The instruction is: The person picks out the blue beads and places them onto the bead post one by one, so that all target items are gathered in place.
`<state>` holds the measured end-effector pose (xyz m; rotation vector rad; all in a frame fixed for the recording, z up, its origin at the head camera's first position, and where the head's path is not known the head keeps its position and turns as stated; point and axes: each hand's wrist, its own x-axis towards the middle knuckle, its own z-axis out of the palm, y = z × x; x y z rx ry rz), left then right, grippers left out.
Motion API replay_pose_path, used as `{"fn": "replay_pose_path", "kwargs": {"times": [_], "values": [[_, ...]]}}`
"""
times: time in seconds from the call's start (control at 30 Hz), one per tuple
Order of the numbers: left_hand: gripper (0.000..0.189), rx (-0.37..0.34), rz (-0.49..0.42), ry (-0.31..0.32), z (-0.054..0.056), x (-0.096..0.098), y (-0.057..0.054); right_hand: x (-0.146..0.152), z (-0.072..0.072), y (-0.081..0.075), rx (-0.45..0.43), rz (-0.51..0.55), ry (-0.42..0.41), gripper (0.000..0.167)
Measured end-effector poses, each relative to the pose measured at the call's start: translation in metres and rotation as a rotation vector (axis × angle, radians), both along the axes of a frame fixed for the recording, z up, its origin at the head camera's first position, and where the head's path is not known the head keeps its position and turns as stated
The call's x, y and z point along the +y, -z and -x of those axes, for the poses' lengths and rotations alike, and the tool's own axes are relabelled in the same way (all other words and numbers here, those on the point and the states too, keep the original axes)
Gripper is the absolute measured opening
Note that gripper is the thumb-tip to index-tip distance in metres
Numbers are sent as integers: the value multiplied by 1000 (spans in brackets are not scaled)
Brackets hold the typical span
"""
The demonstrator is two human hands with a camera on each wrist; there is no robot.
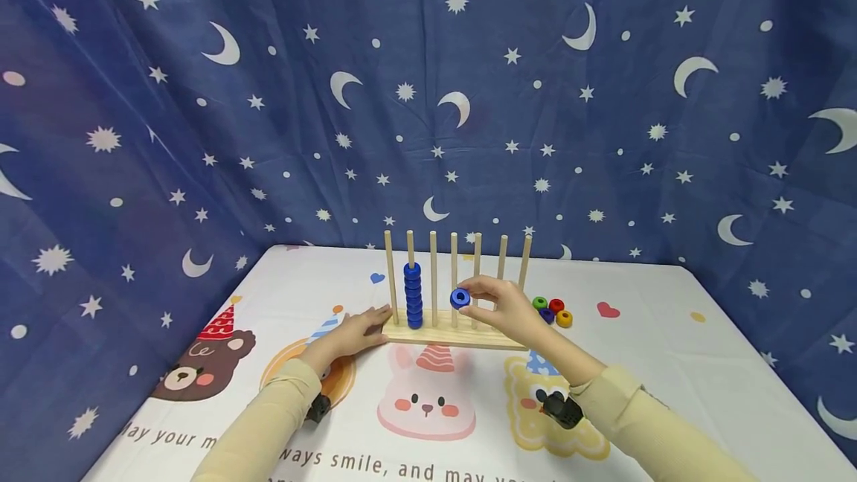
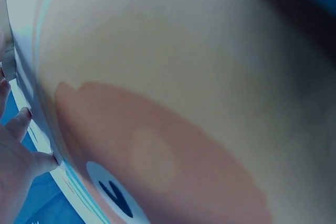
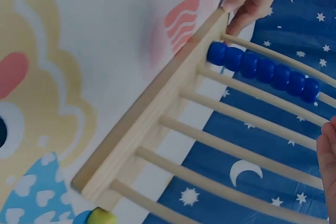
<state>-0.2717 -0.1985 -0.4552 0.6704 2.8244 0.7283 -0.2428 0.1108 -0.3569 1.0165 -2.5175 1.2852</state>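
Observation:
A wooden peg rack stands on the table, with several upright pegs. Blue ring beads are stacked on its second peg from the left. My right hand pinches another blue bead between thumb and fingers, its hole facing me, in front of the middle pegs. In the right wrist view, part of the right hand shows at the edge, and the bead is out of sight. My left hand holds the left end of the rack's base, thumb in front and fingers behind, as the right wrist view also shows.
Right of the rack lies a small group of loose beads: green, red, dark blue and yellow. A white cloth with cartoon prints covers the table. Behind hangs a dark blue curtain with moons and stars.

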Motion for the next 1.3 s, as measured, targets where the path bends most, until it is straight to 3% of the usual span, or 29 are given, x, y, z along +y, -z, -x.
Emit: {"fn": "replay_pose_path", "kwargs": {"times": [0.33,0.8,1.07,1.3], "values": [[59,-5,-7,-7,0,0,0,-17,9,-15,79,46,10,32],[59,-6,-18,-25,-4,-1,-1,-44,25,-41,156,22,-18,34],[59,-11,-7,-36,0,1,1,-51,34,-59,183,2,1,37],[59,-27,-13,-45,1,1,2,-58,45,-66,174,1,7,37]]}}
